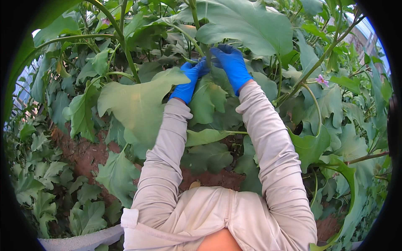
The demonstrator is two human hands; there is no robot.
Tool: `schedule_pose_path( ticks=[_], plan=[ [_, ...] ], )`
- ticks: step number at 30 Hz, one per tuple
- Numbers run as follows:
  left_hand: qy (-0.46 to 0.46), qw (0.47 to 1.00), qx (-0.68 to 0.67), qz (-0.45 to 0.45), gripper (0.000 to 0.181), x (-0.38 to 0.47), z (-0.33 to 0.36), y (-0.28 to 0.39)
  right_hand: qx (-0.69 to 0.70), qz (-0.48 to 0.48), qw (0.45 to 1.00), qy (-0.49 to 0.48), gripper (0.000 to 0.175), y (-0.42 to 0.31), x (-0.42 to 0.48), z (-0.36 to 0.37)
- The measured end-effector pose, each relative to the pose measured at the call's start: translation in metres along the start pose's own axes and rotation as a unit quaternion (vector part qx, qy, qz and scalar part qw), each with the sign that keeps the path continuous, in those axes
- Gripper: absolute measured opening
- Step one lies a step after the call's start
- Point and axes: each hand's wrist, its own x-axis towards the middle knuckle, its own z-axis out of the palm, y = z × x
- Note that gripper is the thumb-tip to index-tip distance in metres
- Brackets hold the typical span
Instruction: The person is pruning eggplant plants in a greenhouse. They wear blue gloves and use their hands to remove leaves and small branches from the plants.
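Note:
Both my hands wear blue disposable gloves and reach up among leafy eggplant plants. My left hand is at a green stem, its fingers bent around or beside it. On the stem's right side is my right hand, with its fingertips close to the stem. Whether either hand grips the stem or something small cannot be told. A large eggplant leaf hangs over the right hand, and another broad leaf partly covers the left hand's wrist side.
Thick stems rise at the left and right, the right one near a pink-purple flower. Reddish soil shows between leaves at the lower left. A pale curved edge runs along the bottom left. Dense foliage surrounds both arms.

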Motion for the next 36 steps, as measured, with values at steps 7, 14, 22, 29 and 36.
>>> schedule_pose_path(
  ticks=[7,14,22,29,36],
  plan=[
    [0.073,0.974,-0.185,-0.105,0.045,-0.015,0.004,-0.023,0.215,0.149,0.963,0.063,0.024,0.038,0.017,0.005],
    [0.149,0.983,0.051,0.100,0.036,0.020,0.010,0.072,0.045,0.104,0.993,0.017,0.032,0.025,0.018,0.007],
    [0.110,0.958,0.173,0.199,0.024,0.037,0.032,0.112,0.070,0.081,0.994,0.019,0.022,0.020,0.038,0.039],
    [0.097,0.955,0.196,0.199,0.027,0.034,0.034,0.106,0.181,0.194,0.960,0.085,0.031,0.039,0.042,0.034],
    [0.089,0.953,0.123,0.263,0.050,0.056,0.054,0.162,-0.034,-0.192,0.980,0.030,0.029,-0.069,0.050,0.017]
  ],
)
